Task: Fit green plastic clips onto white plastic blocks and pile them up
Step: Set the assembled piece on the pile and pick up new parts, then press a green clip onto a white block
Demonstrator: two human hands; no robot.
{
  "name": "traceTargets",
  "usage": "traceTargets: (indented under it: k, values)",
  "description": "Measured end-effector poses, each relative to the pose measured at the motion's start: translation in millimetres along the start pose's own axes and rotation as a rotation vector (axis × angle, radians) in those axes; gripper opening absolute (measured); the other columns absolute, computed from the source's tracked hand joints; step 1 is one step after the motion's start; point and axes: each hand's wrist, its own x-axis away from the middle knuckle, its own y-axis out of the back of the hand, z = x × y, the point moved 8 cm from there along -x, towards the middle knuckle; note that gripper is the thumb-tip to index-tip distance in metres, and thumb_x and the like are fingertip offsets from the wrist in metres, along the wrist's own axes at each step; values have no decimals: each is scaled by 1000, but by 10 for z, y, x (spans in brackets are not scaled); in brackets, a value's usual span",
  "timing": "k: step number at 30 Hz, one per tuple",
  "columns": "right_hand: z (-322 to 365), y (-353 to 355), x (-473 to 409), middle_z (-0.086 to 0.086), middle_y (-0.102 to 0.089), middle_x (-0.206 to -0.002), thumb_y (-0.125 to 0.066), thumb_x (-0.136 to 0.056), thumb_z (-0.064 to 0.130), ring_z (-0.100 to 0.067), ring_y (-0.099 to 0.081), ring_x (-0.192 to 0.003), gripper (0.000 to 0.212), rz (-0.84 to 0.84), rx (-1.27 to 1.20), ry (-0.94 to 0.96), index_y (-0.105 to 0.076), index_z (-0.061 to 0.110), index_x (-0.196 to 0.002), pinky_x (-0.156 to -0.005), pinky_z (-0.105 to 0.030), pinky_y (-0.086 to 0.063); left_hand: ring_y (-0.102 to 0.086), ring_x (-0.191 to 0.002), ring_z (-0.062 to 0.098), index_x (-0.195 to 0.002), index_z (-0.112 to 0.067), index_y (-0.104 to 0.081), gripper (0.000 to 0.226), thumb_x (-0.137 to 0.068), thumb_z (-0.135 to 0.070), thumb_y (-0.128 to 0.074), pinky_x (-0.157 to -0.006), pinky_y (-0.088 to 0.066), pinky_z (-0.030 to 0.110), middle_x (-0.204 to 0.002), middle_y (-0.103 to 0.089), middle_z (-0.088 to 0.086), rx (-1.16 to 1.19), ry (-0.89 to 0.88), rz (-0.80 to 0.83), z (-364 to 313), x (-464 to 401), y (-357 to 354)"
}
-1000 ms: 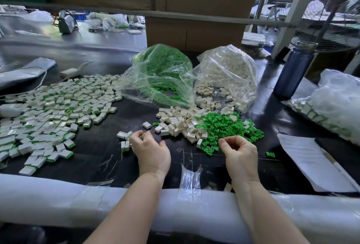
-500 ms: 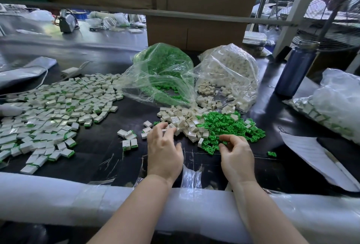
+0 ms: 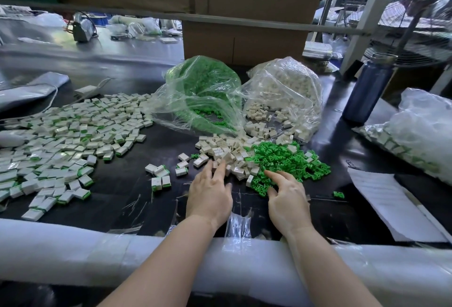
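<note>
A heap of loose white blocks [image 3: 225,152] lies mid-table, with a heap of green clips [image 3: 286,162] right beside it. My left hand [image 3: 210,194] reaches forward, its straight fingers touching the near edge of the white heap. My right hand [image 3: 285,199] stretches its fingers onto the near edge of the green clips; I cannot see anything held in it. A few fitted blocks [image 3: 160,177] lie just left of my left hand. A wide pile of fitted blocks [image 3: 61,145] covers the left of the table.
A clear bag of green clips [image 3: 203,96] and a clear bag of white blocks [image 3: 286,93] lie behind the heaps. A blue bottle [image 3: 364,88] stands at the right, with paper sheets [image 3: 391,206] and another bag [image 3: 420,133] nearby. A white padded roll [image 3: 73,255] lines the near edge.
My left hand moved right from the few fitted blocks, leaving one there, and reached into the white heap. My right hand uncurled and stretched forward onto the green clips.
</note>
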Motion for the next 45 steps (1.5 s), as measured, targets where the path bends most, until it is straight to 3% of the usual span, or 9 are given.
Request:
traceTargets:
  k: [6,13,19,23,27,30,34,38,45]
  values:
    - [41,12,16,5,-54,-127,-51,-92,7,-15,-42,-121,35,-32,-35,51,-59,18,-124,-94,-18,-29,-35,-128,14,-138,-20,-43,42,-96,-14,-45,-105,-22,19,-140,-42,-3,137,-179,-70,-151,78,80]
    - [30,58,5,2,-60,-116,-51,-90,3,-19,-51,-110,29,-70,-70,31,-66,16,-111,-75,-8,-24,-57,-101,13,-114,-12,-65,26,-89,-8,-57,-87,-34,8,-112,-57,-7,224,-222,-120,-212,125,150]
    - [36,115,33,3,-60,-111,-58,-86,7,-18,-49,-111,26,-91,-66,5,-66,18,-108,-88,-17,-31,-54,-84,8,-103,-12,-69,18,-87,-8,-61,-79,-36,6,-95,-52,-12,250,-235,-130,-232,140,174]
    - [82,162,73,8,-52,-91,-62,-76,7,-19,-48,-104,20,-94,-16,-11,-62,26,-82,-91,-32,-36,-53,-79,8,-93,-15,-66,12,-85,-7,-63,-75,-39,8,-88,-50,-11,247,-204,-154,-200,133,198]
    - [90,67,79,9,-58,-100,-67,-76,20,-16,-51,-106,15,28,51,-42,-62,32,-84,-98,-36,-33,-54,-99,15,-120,-19,-59,35,-87,-10,-61,-93,-40,21,-107,-51,-4,210,-184,-96,-186,116,132]
    - [76,55,66,6,-63,-104,-71,-79,26,-16,-56,-102,16,24,14,-27,-68,26,-95,-98,-36,-38,-51,-104,14,-128,-20,-54,40,-89,-14,-59,-91,-35,15,-113,-57,-2,186,-194,-76,-194,106,109]
    - [78,86,57,-1,-66,-103,-61,-89,22,-18,-58,-96,13,-52,-25,12,-71,17,-97,-91,-27,-39,-55,-93,10,-117,-18,-61,30,-88,-10,-60,-85,-44,16,-98,-62,-5,242,-179,-101,-177,118,132]
    - [74,122,41,-2,-61,-92,-57,-92,18,-16,-51,-85,14,-121,-89,52,-68,10,-94,-67,-16,-26,-56,-90,13,-104,-16,-60,19,-86,-13,-63,-86,-48,26,-94,-60,-4,255,-164,-98,-175,116,119]
    - [99,146,51,3,-61,-80,-59,-91,17,-10,-51,-74,10,-156,-225,114,-65,12,-85,-64,-5,-34,-55,-98,16,-109,-14,-61,26,-88,-28,-62,-91,-46,30,-106,-59,1,184,-109,-111,-141,77,85]
